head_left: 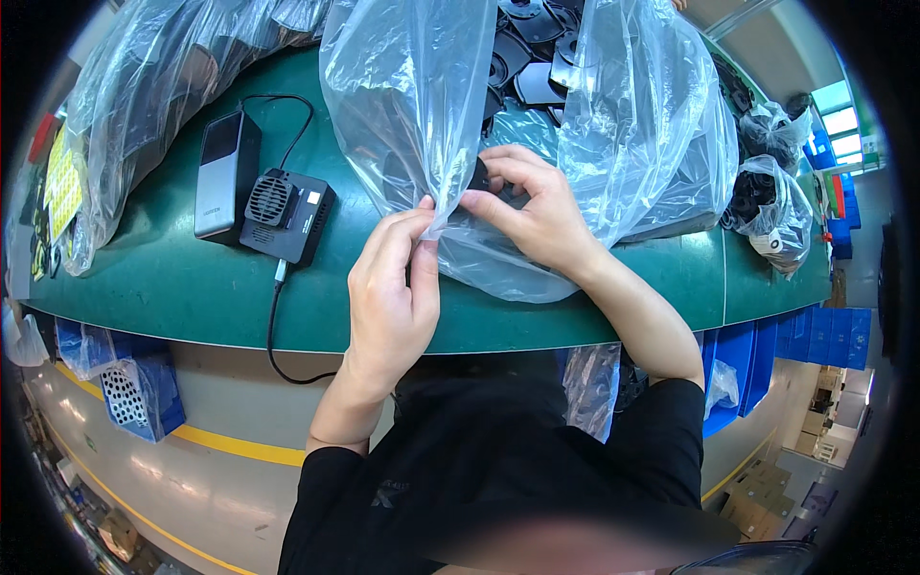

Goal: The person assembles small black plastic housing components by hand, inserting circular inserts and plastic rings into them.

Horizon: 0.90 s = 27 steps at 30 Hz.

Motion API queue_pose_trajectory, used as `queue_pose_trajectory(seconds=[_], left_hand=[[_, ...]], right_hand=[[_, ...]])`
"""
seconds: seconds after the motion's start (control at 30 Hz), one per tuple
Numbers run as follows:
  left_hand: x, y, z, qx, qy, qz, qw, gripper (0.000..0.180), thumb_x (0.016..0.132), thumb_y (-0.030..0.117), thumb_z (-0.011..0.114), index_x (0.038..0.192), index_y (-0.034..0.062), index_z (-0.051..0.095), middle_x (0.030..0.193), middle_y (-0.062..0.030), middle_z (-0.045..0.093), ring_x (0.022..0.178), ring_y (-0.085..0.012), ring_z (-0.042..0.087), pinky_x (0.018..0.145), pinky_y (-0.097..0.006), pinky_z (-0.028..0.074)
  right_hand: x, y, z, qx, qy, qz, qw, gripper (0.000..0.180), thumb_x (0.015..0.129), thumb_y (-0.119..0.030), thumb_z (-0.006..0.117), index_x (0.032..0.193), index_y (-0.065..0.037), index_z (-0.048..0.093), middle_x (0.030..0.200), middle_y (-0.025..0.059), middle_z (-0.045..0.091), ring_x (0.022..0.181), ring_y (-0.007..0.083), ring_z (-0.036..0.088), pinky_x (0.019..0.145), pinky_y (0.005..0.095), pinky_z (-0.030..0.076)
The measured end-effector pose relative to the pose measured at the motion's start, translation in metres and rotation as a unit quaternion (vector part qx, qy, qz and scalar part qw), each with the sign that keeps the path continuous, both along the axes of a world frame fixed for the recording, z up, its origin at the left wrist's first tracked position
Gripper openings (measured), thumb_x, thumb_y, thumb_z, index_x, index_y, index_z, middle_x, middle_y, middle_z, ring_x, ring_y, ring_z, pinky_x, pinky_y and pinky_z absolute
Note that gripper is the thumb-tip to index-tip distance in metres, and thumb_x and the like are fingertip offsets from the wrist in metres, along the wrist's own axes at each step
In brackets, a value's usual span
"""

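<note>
Black sleeves [498, 470] fill the lower edge of my view, and both forearms rise from them. At nine o'clock a grey box [227, 172] and a black vented unit [287, 216] sit side by side on the green surface [172, 278], a black cable [278, 335] trailing off its near edge. I see my left hand [388, 297] at centre, its grip pinched together on the edge of the clear plastic bag [412, 86]. Just to the right, my right hand [532, 216] reaches into the bag's mouth, its grip clamped on a small black part [478, 174]. At three o'clock more bagged black parts [767, 196] lie on the surface.
</note>
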State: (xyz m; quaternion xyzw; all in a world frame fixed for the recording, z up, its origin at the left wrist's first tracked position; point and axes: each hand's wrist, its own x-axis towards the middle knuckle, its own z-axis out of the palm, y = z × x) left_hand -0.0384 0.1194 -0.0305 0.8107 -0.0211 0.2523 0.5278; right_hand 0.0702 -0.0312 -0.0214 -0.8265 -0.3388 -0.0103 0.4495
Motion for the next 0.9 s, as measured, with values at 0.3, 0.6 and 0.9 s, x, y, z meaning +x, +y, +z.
queue_pose_trajectory(seconds=[0.3,0.6,0.9], left_hand=[[-0.004,0.004,-0.008,-0.062,-0.022,0.034,0.997,0.011,0.086,-0.001,0.053,0.095,-0.0043,0.058,0.093,-0.0116,0.06,0.084,-0.0184,0.059,0.075,-0.026,0.045],[-0.004,0.003,-0.014,-0.049,-0.02,0.036,0.998,0.014,0.086,0.001,0.054,0.099,-0.0056,0.057,0.095,-0.0091,0.06,0.087,-0.0125,0.057,0.079,-0.024,0.045],[-0.003,-0.005,-0.011,-0.003,-0.03,0.088,0.996,0.03,0.081,0.002,0.06,0.11,-0.0046,0.054,0.102,-0.0135,0.061,0.095,-0.0189,0.059,0.087,-0.031,0.044]], right_hand=[[0.019,-0.027,0.004,-0.003,0.157,-0.098,0.983,0.022,0.073,-0.018,0.069,0.071,0.002,0.061,0.058,0.0025,0.057,0.055,0.0059,0.048,0.051,0.0233,0.039],[0.04,-0.052,0.017,0.047,0.011,-0.146,0.988,0.025,0.073,-0.015,0.069,0.089,0.004,0.064,0.07,0.0041,0.062,0.061,0.0076,0.054,0.06,0.0231,0.045],[0.019,-0.063,0.042,0.157,0.11,-0.078,0.978,0.023,0.08,-0.007,0.064,0.099,0.006,0.062,0.078,0.0038,0.062,0.065,0.0069,0.055,0.062,0.0198,0.045]])
